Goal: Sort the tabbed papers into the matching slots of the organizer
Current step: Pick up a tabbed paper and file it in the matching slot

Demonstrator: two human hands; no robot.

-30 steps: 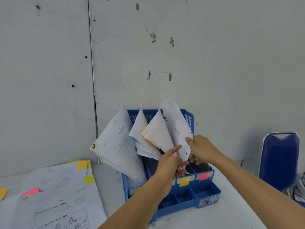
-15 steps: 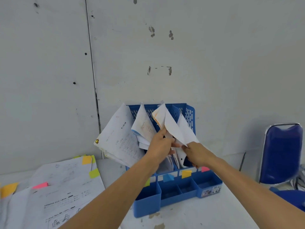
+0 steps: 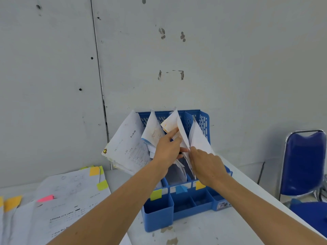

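A blue organizer (image 3: 157, 214) stands against the wall, with green (image 3: 156, 194), blue (image 3: 181, 189) and yellow (image 3: 200, 185) tabs on its slot fronts. White papers lean out of its slots, the largest bundle (image 3: 127, 147) sagging to the left. My left hand (image 3: 167, 150) pinches the upright sheets (image 3: 172, 122) in a middle slot. My right hand (image 3: 206, 165) grips the lower edge of a sheet (image 3: 198, 138) in the slot to the right. Loose tabbed papers (image 3: 67, 206) lie on the table at the left.
The white table (image 3: 203, 230) has stains near the organizer's front. A blue chair (image 3: 304, 161) stands at the right beyond the table's edge. The grey wall (image 3: 177, 59) rises directly behind the organizer.
My left hand rose from the slot front to the upright sheets and pinched them. My right hand slid down to the sheet's lower edge, and that sheet sank deeper into its slot.
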